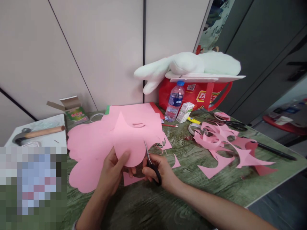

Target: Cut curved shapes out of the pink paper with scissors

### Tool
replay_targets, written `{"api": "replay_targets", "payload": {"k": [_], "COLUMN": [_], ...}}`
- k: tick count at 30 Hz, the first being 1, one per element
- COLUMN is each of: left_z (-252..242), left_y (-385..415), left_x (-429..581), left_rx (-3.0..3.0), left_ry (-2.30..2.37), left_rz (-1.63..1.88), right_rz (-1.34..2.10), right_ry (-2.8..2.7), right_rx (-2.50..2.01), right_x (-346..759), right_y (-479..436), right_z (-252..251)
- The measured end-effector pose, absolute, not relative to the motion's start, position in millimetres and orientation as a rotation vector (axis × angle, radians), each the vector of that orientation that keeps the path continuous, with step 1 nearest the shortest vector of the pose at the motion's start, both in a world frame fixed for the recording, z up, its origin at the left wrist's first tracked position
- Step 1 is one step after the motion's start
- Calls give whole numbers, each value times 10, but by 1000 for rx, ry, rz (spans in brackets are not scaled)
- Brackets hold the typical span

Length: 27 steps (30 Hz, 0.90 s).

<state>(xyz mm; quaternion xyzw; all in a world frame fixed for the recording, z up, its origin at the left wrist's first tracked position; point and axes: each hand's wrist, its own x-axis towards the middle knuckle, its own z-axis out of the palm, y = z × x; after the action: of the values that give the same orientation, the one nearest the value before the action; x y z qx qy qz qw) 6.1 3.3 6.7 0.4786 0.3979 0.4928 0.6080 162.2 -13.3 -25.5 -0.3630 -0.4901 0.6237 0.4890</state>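
Observation:
My left hand (115, 169) pinches the lower left edge of a pink paper piece (129, 140), thumb on top and fingers beneath. The piece has a rounded lower edge and a pointed tip at its upper left. In my right hand (158, 169) is a pair of scissors (154, 171) with black handles, fingers through the loops. Their blades point up and away, against the right edge of the piece. Under and left of it lie large scalloped pink paper shapes (83, 143). A pink offcut (131, 179) rests on the table below my hands.
Curved pink scraps (220, 140) are heaped at the right, near a second pair of scissors (235, 124) and a tape roll (194, 129). A water bottle (174, 102), small white box (185, 112) and red bag (192, 91) stand behind. A hammer (40, 133) lies left.

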Motion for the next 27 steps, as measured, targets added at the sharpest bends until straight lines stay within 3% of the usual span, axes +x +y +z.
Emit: {"api": "replay_targets", "payload": {"k": [6, 17, 27], "left_z": [-2, 69, 53], "left_y": [-32, -37, -19], "left_x": [182, 166, 172], "left_rx": [1233, 1367, 1422], "left_ry": [855, 1271, 1293], "left_rz": [961, 980, 961], "right_rz": [1498, 1545, 1543], "right_ry": [-1141, -1186, -1150], "right_rx": [-817, -800, -890], "right_x": [1572, 1603, 1631], "right_y": [-160, -128, -108], "right_z": [-271, -343, -291]}}
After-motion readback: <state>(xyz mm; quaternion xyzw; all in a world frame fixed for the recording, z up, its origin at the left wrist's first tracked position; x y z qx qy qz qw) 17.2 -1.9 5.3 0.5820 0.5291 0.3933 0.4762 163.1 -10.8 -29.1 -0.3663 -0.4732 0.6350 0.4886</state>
